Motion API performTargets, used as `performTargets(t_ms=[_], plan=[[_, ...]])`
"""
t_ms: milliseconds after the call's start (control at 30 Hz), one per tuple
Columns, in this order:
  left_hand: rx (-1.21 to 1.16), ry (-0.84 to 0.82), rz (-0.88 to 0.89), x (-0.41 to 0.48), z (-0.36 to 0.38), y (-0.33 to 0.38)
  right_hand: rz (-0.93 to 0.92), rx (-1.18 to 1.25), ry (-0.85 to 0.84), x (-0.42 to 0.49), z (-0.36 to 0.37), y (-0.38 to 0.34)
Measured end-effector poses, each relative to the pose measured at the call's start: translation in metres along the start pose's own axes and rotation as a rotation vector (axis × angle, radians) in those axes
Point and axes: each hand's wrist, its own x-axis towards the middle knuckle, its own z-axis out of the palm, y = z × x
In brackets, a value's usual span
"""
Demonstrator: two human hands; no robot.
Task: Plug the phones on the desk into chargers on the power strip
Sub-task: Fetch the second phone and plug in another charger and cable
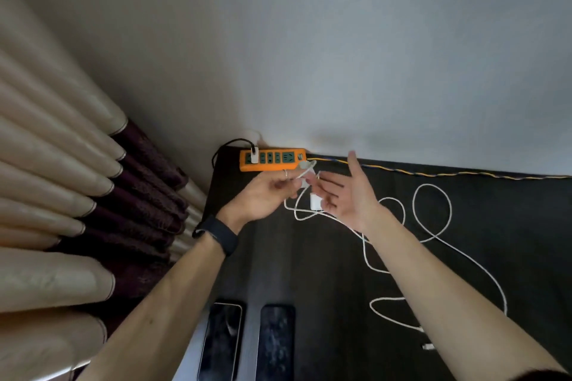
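Above a dark desk [309, 257] near an orange power strip [272, 159], the left hand [263, 195] pinches a limp white cable [431, 213], best gripped at its rigid plug, the right hand [346, 195] spread open beside a light white charger [315, 202], two phones [220, 340] lying nearer.

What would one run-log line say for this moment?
left hand: pinching white cable | right hand: open | charger block: between hands | power strip: one charger in | phones: unplugged
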Motion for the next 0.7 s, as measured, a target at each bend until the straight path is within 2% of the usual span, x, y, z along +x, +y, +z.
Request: performTargets(t_ms=[100, 233, 333, 467, 533, 600, 700], plan=[[0.107, -0.087, 0.033, -0.005, 0.001, 0.018, -0.023, -0.028, -0.065, -0.014, 0.019, -0.042], [0.059, 0.027, 0.024, -0.016, 0.011, 0.034, -0.173, -0.136, 0.012, -0.032, 0.027, -0.064], [0.061, 0.119, -0.047, -0.025, 0.023, 0.034, -0.364, 0.008, 0.120, -0.049, 0.022, -0.081], [0.007, 0.094, -0.141, -0.049, 0.059, 0.039, -0.425, 0.132, 0.207, -0.079, -0.005, -0.105], [0.052, 0.064, -0.213, -0.061, 0.071, 0.033, -0.490, 0.166, 0.253, -0.091, -0.023, -0.115], [0.123, 0.092, -0.268, -0.071, 0.077, 0.025, -0.582, 0.111, 0.315, -0.105, -0.043, -0.123], [0.226, 0.182, -0.326, -0.076, 0.079, 0.028, -0.746, -0.154, 0.416, -0.117, -0.070, -0.118]])
